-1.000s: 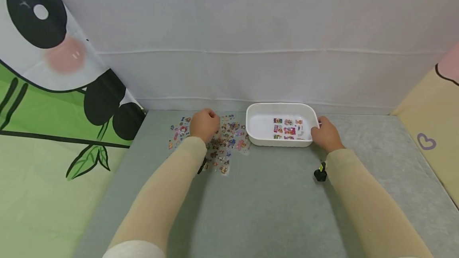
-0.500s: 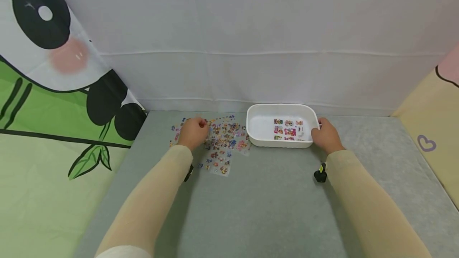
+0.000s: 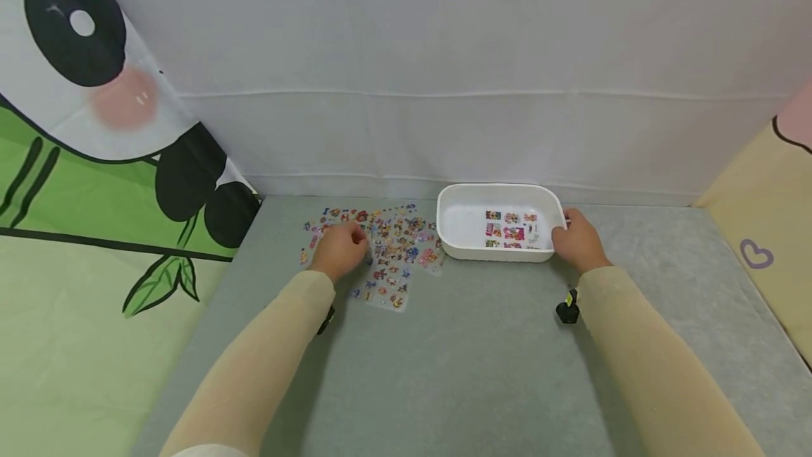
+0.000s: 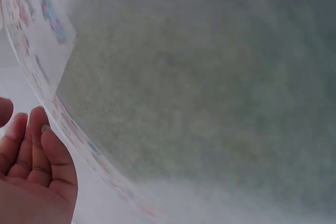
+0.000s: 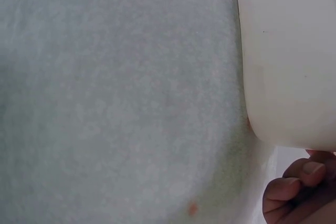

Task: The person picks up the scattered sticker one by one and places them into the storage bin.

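Observation:
Clear sticker sheets with small colourful figures lie spread and overlapping on the grey table. Over their left part is my left hand, hiding some of them. In the left wrist view the left hand has loosely bent fingers with the thumb apart, and I see nothing between them. To the right of the sheets stands a white plastic tray, and a sheet of stickers lies inside it. My right hand grips the tray's right end; in the right wrist view its curled fingers are at the tray's corner.
A white cloth wall rises behind the grey table. Printed cloth with a green and black cartoon hangs at the left. A yellow cloth panel bounds the right side. Each wrist wears a small black camera.
My left hand has moved left and slightly back towards me over the sticker sheets, uncovering more of their middle. The right hand and the tray stay where they were.

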Motion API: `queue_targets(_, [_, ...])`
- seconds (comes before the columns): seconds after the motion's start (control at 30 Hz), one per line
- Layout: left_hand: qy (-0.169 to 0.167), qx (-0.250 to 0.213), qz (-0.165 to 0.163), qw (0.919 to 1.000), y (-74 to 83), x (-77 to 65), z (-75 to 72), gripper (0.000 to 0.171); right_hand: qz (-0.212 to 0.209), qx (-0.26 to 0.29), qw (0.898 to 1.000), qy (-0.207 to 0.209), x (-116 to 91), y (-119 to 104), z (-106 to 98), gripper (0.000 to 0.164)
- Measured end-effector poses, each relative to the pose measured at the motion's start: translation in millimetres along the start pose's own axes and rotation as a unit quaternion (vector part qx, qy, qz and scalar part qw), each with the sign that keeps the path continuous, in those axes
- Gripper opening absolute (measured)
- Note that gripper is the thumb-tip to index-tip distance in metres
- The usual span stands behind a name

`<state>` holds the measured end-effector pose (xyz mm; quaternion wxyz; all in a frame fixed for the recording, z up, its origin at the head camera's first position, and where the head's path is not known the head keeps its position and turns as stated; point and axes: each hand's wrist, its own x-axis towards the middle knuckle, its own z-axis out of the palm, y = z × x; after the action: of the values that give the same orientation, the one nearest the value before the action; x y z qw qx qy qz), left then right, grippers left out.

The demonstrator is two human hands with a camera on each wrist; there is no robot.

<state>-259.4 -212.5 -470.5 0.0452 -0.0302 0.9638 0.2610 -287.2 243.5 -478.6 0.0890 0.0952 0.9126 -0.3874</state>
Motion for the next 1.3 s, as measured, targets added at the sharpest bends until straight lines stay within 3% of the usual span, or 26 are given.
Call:
queue_targets(0.17, [-0.028,0.055,0.048,0.9969,0.2,-1.5,0.0,0.016,-0.002,0.000,1.000,-0.002,0.7,0.8,-0.7,0.055])
queue_targets(0.4, [-0.060,0.140,0.112,0.9820,-0.9,-2.0,5.3,0.036,-0.014,-0.005,1.000,0.003,1.7,3.1,-0.5,0.055])
queue_targets(0.8, [-0.075,0.186,0.155,0.9672,-2.5,-4.2,7.8,0.055,-0.002,-0.003,1.000,0.005,-1.3,-0.9,-0.7,0.053])
queue_targets(1.3, [-0.082,0.210,0.164,0.9606,-3.0,-0.2,14.2,0.049,0.004,-0.004,1.000,0.000,-2.6,-3.8,0.0,0.054])
